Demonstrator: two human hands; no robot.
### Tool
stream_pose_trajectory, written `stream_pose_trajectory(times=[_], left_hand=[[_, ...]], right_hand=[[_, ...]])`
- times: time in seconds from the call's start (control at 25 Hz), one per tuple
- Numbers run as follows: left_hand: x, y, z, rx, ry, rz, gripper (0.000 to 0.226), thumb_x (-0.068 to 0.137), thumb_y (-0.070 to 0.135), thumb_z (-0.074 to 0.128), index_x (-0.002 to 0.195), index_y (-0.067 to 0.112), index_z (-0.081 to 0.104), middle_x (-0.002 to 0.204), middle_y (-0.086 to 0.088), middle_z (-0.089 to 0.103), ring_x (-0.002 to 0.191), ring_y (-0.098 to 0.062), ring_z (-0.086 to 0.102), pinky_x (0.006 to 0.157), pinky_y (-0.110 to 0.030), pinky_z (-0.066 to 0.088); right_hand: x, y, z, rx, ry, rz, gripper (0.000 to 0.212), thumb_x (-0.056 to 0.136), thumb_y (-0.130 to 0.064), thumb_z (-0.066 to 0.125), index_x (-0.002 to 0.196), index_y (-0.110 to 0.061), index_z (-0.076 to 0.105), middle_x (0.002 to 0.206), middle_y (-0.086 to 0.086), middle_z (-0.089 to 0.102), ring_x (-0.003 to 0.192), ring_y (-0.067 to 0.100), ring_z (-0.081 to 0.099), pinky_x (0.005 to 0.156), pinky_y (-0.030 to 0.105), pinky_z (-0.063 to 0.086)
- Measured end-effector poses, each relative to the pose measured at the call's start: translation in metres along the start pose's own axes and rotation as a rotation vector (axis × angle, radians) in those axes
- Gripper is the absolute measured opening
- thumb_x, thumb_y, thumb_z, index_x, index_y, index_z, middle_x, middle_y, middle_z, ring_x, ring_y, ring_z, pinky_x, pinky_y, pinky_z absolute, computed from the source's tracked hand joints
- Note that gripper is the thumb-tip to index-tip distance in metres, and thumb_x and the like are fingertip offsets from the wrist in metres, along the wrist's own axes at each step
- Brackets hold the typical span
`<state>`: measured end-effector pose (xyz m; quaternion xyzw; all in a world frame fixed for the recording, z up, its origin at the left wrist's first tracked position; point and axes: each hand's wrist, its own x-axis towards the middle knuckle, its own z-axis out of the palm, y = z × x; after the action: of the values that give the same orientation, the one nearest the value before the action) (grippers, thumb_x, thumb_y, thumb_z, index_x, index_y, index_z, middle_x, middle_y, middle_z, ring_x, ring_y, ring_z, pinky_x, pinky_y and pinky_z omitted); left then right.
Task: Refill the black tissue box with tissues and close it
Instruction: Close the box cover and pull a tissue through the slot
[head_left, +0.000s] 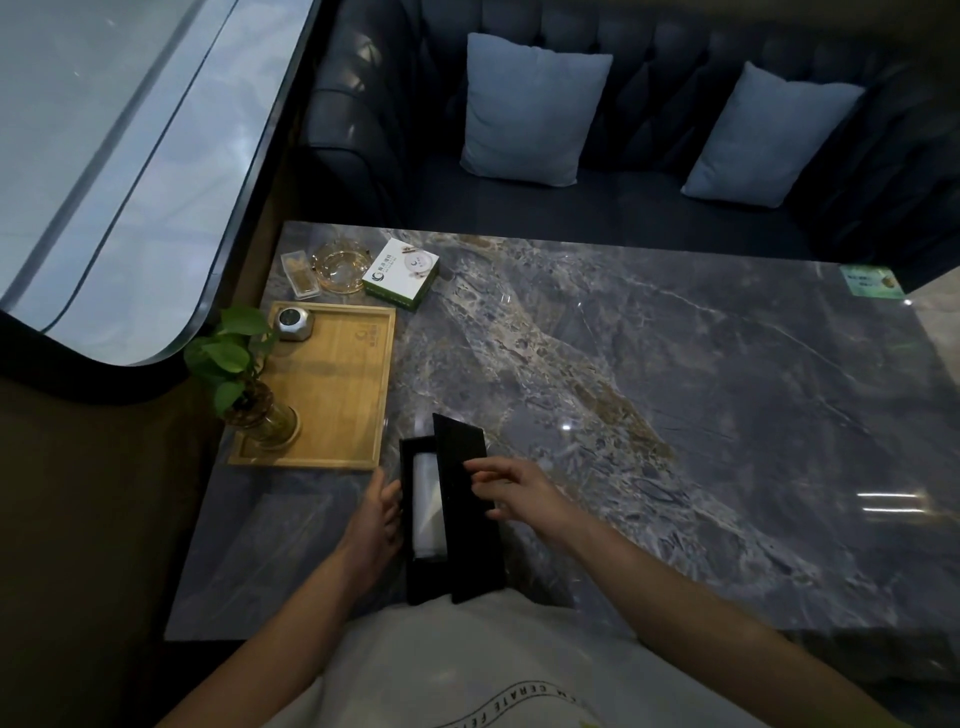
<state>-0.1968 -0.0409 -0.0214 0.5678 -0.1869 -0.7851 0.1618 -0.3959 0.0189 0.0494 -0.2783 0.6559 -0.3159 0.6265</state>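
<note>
Closing step. Black tissue box (420, 577) is sitting just right of the wooden tray (332, 384), tissues (428, 499) already inside. Left hand (376, 514) is bracing its wall, fingers relaxed. Right hand (519, 493) is pinching the raised lid (460, 447). Next move probably calls for lowering the lid flush.

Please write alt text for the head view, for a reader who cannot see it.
A person's right hand holds the lid tilted over an open black box with white tissues inside; the left hand touches the box's left side. The box stands on a marble table, near a wooden tray with a plant.
</note>
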Motion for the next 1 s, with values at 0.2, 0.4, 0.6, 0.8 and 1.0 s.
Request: stream_pose_trajectory(times=[0.2, 0.4, 0.6, 0.8, 1.0], left_hand=[[-0.003, -0.001, 0.002, 0.021, -0.024, 0.011, 0.065, 0.094, 0.063, 0.030, 0.137, 0.019, 0.050, 0.140, -0.013, 0.054, 0.123, -0.027, 0.054, 0.101, -0.040, 0.044], [0.000, -0.001, -0.001, 0.048, -0.014, 0.008, 0.065, 0.095, 0.062, 0.027, 0.130, 0.017, 0.059, 0.142, -0.020, 0.041, 0.138, -0.040, 0.029, 0.116, -0.045, 0.024], [-0.001, 0.001, 0.002, 0.107, -0.022, 0.023, 0.054, 0.096, 0.057, 0.033, 0.123, 0.021, 0.063, 0.132, -0.010, 0.058, 0.128, -0.026, 0.049, 0.110, -0.043, 0.039], [-0.002, -0.003, 0.004, 0.107, -0.036, 0.058, 0.035, 0.099, 0.037, 0.041, 0.108, 0.017, 0.068, 0.094, 0.005, 0.077, 0.082, -0.005, 0.073, 0.063, -0.023, 0.054], [-0.011, 0.000, 0.007, 0.150, -0.032, 0.091, 0.032, 0.097, 0.035, 0.046, 0.114, 0.017, 0.067, 0.109, -0.003, 0.074, 0.098, -0.013, 0.070, 0.082, -0.032, 0.053]], right_hand=[[0.006, 0.004, 0.002, -0.086, -0.002, 0.037, 0.041, 0.093, -0.012, 0.061, 0.134, -0.018, 0.057, 0.115, 0.001, 0.057, 0.106, 0.013, 0.057, 0.086, 0.030, 0.050], [0.019, 0.019, 0.009, -0.290, -0.046, 0.065, 0.049, 0.091, -0.015, 0.063, 0.139, -0.014, 0.051, 0.077, -0.010, 0.061, 0.076, 0.001, 0.058, 0.064, 0.015, 0.047], [0.033, 0.032, 0.008, -0.453, -0.009, -0.005, 0.046, 0.090, -0.011, 0.065, 0.134, -0.004, 0.055, 0.068, -0.008, 0.058, 0.052, -0.006, 0.057, 0.052, 0.006, 0.040], [0.042, 0.042, 0.006, -0.464, -0.001, 0.007, 0.047, 0.091, -0.011, 0.063, 0.136, -0.009, 0.054, 0.077, -0.002, 0.063, 0.054, -0.006, 0.058, 0.054, 0.005, 0.040], [0.042, 0.046, 0.007, -0.265, 0.284, -0.001, 0.051, 0.086, -0.004, 0.062, 0.135, -0.008, 0.048, 0.123, 0.011, 0.056, 0.101, 0.022, 0.063, 0.078, 0.026, 0.050]])
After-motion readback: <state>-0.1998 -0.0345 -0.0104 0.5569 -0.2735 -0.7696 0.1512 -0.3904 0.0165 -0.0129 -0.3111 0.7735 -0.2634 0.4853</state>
